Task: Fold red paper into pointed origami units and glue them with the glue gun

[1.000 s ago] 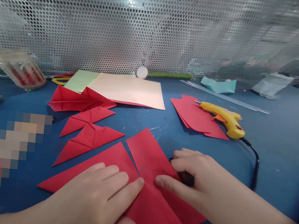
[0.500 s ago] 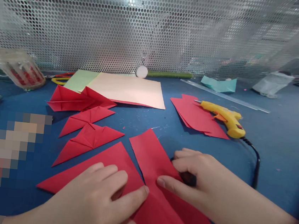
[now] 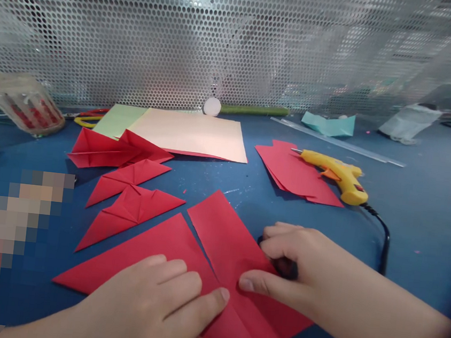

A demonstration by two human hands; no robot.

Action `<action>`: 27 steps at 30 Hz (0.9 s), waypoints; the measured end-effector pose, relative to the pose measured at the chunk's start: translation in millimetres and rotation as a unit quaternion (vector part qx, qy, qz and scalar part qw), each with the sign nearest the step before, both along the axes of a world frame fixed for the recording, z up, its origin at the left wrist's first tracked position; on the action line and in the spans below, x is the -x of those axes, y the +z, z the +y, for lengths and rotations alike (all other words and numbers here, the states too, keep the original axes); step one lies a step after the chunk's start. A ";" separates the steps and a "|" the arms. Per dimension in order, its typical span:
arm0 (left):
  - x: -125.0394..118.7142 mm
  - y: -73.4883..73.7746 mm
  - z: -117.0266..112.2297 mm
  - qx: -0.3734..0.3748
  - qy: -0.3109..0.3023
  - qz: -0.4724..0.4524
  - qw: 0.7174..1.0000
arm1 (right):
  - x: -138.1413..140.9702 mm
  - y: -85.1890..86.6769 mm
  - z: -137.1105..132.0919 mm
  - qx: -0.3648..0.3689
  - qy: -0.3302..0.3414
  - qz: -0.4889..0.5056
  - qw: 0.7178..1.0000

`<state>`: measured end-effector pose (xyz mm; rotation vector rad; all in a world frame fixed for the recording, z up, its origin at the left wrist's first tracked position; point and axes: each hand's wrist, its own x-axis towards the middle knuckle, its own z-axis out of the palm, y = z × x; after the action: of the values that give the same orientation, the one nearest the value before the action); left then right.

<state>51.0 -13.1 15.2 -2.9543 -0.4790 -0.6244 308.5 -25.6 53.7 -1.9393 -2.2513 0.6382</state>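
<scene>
A sheet of red paper [image 3: 219,233] lies in front of me, partly folded, with a flap split off along a slanting edge. Across its lower left part rests my left hand [image 3: 159,296], its fingers curled and the index fingertip on the crease near the middle. My right hand [image 3: 300,263] grips the sheet's right edge, thumb on top; its other fingers are bent and partly hidden. Folded red paper pieces [image 3: 136,208] with pointed ends lie just beyond my left hand, and a larger folded red piece [image 3: 102,148] stands up behind them.
Farther right, a yellow glue gun [image 3: 337,175] lies on red sheets [image 3: 285,170]. Pale paper sheets [image 3: 189,133], scissors [image 3: 89,120], a jar [image 3: 26,102], clear sticks [image 3: 337,140] and a turquoise paper piece [image 3: 329,125] are along the perforated metal screen [image 3: 162,38].
The red paper's upper flap has turned slightly left. My left hand has slid a little right and down over the sheet; my right hand keeps its hold. The view has shifted slightly.
</scene>
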 end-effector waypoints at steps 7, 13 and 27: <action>-0.2 -3.8 2.5 0.031 -0.014 0.019 0.999 | -1.4 -2.3 -1.2 -0.012 0.013 0.035 0.999; 5.0 -5.2 2.7 0.032 -0.020 0.041 0.998 | -3.0 1.7 -2.0 0.032 -0.016 0.017 0.999; -8.6 1.1 0.9 0.001 0.010 0.073 0.997 | 4.3 10.2 -2.6 0.112 -0.062 -0.031 0.991</action>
<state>59.6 -12.2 16.3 -2.9639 -0.4958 -0.4016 304.2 -28.1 64.0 -2.2111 -2.1521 0.8580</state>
